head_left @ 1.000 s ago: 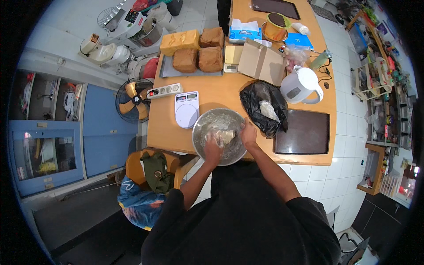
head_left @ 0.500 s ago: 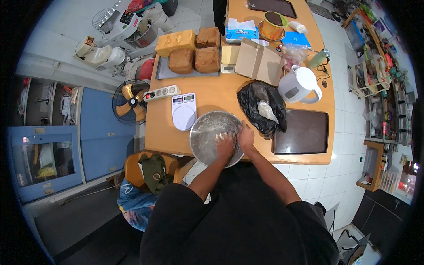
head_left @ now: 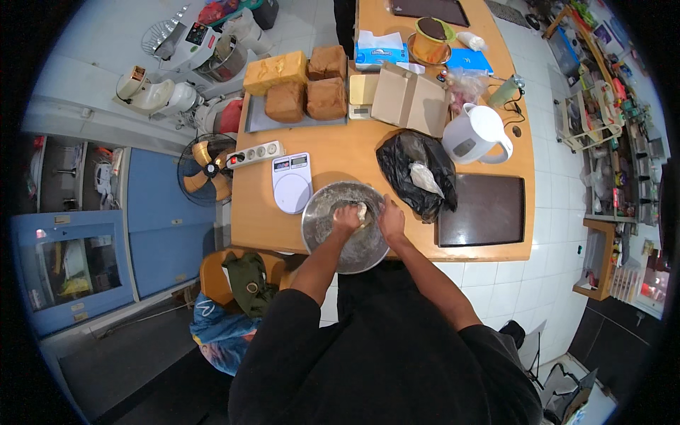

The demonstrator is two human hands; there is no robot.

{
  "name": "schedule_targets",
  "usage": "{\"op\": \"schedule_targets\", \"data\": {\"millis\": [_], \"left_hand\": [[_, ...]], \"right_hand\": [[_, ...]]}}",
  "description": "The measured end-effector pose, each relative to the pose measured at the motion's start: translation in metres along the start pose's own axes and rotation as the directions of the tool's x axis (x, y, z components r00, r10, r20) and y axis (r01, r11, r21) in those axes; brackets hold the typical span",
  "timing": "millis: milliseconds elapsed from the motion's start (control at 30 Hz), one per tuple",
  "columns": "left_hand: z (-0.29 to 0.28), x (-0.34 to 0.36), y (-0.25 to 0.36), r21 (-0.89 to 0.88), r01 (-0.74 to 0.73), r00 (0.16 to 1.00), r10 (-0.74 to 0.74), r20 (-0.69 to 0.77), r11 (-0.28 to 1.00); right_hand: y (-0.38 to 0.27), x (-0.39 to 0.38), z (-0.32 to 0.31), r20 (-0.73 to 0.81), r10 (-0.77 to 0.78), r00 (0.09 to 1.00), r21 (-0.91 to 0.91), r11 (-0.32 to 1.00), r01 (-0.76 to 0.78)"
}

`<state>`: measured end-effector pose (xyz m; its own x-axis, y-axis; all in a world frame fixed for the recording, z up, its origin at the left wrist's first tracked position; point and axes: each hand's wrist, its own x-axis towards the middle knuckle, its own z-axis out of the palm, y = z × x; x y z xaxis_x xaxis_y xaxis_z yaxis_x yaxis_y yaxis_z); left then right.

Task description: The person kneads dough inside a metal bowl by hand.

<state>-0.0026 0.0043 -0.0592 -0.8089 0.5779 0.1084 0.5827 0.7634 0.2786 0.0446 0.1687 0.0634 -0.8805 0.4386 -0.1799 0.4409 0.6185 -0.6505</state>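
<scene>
Kneading a pale, soft lump of dough, both hands work inside the round, dull-grey metal mixing bowl, which sits at the near edge of the orange-brown wooden table. The left hand is curled into a fist pressing down on the dough; the right hand is cupped loosely against the lump's side, fingers bent rather than clamped. Because the bowl juts slightly past the table edge, a hard downward push could probably tip or slide it off. Just left of the bowl lies a flat white digital kitchen scale; to the right, a crumpled glossy black plastic bag holding a small white pouch. Beyond stand a smooth white electric kettle and crusty brown loaves.
</scene>
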Motion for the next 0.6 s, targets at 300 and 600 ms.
{"op": "schedule_targets", "data": {"millis": [300,600], "left_hand": [[-0.041,0.015,0.004,-0.316,0.373,0.879,-0.223,0.422,0.873],[-0.111,0.057,0.016,-0.123,0.103,0.531,0.050,0.846,0.987]], "right_hand": [[-0.001,0.001,0.001,0.005,-0.005,1.000,0.016,1.000,0.004],[0.001,0.001,0.006,0.087,-0.028,0.996,-0.046,0.998,0.032]]}}
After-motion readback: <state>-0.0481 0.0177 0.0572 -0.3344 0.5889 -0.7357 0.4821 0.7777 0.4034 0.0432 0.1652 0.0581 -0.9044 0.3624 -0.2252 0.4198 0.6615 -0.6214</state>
